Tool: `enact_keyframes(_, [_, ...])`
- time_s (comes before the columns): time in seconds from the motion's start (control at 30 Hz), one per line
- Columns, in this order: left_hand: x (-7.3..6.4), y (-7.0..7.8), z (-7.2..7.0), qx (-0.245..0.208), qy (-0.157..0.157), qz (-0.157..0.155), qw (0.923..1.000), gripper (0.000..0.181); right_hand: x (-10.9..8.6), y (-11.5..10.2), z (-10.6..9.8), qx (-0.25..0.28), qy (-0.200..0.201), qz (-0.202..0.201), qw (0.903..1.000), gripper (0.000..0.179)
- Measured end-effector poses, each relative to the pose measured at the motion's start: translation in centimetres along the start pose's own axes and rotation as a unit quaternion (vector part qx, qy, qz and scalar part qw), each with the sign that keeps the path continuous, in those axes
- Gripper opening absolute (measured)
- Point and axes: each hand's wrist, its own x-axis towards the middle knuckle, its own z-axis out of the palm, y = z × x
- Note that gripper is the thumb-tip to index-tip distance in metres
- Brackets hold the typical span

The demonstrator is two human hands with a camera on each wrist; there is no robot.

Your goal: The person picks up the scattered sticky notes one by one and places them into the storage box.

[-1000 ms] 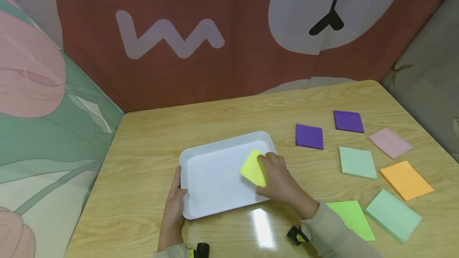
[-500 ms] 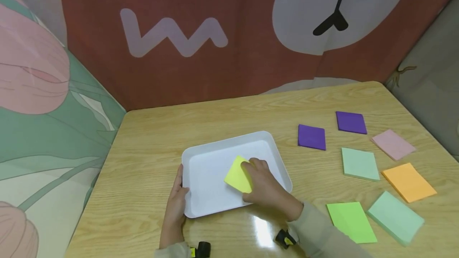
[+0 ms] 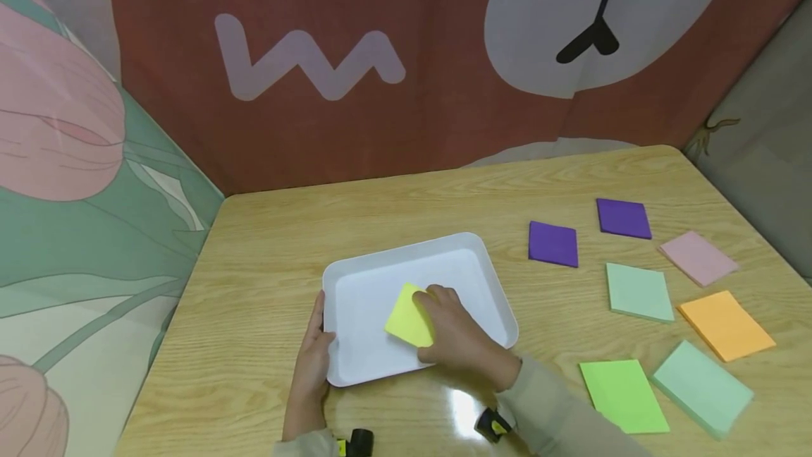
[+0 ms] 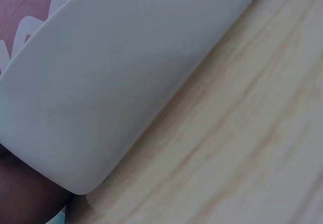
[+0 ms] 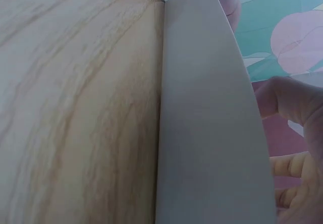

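Note:
A white rectangular tray (image 3: 419,238) lies on the wooden table, slightly angled. At its left end my left hand (image 3: 311,365) holds the wall, fingers along the outside and thumb at the rim. My right hand (image 3: 453,337) grips a yellow sticky note pad (image 3: 406,319) by its right side, over the tray. Whether the pad touches the tray floor, I cannot tell. In the left wrist view the tray's outer wall (image 4: 116,82) fills much of the picture, with part of my left hand (image 4: 30,193) at the corner. Behind the tray wall (image 5: 212,118) in the right wrist view, my right hand (image 5: 298,118) shows curled fingers.
On the table's right side lie two purple pads (image 3: 553,244), a pink pad (image 3: 698,258), an orange pad (image 3: 726,325), two mint green pads (image 3: 639,293) and a lime green pad (image 3: 624,397). A printed curtain (image 3: 317,132) hangs behind the table's back edge.
My right hand has carried the yellow sticky note pad leftward, from near the tray's right end to about its middle. My left hand stays on the tray. The head view has shifted slightly.

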Motion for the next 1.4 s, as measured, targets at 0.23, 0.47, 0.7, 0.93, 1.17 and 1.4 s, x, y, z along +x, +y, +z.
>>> enact_keyframes(0.23, [0.0,-0.1,0.0,-0.003,0.001,0.002,1.0,0.068,0.3,-0.3,0.4,-0.001,-0.024,-0.004,0.9997,0.072])
enact_keyframes(0.47, [-0.1,-0.2,0.0,0.0,0.005,-0.002,1.0,0.068,0.5,-0.5,0.9,0.008,-0.042,-0.014,0.999,0.072])
enact_keyframes(0.7, [-0.2,0.0,0.1,-0.012,0.003,-0.001,0.9999,0.067,0.7,-0.9,1.3,0.018,-0.058,-0.017,0.998,0.068])
enact_keyframes(0.93, [-0.1,0.0,0.2,-0.019,0.0,0.001,0.9998,0.067,1.0,-1.0,1.6,0.005,-0.068,-0.024,0.9974,0.069])
enact_keyframes(1.17, [0.0,0.1,0.2,-0.006,0.004,0.006,1.0,0.067,1.4,-1.1,1.8,0.006,-0.085,-0.032,0.9959,0.064])
enact_keyframes(1.4, [0.1,0.0,0.1,-0.008,0.005,0.006,0.9999,0.067,1.7,-1.1,1.8,0.01,-0.103,-0.036,0.994,0.06])
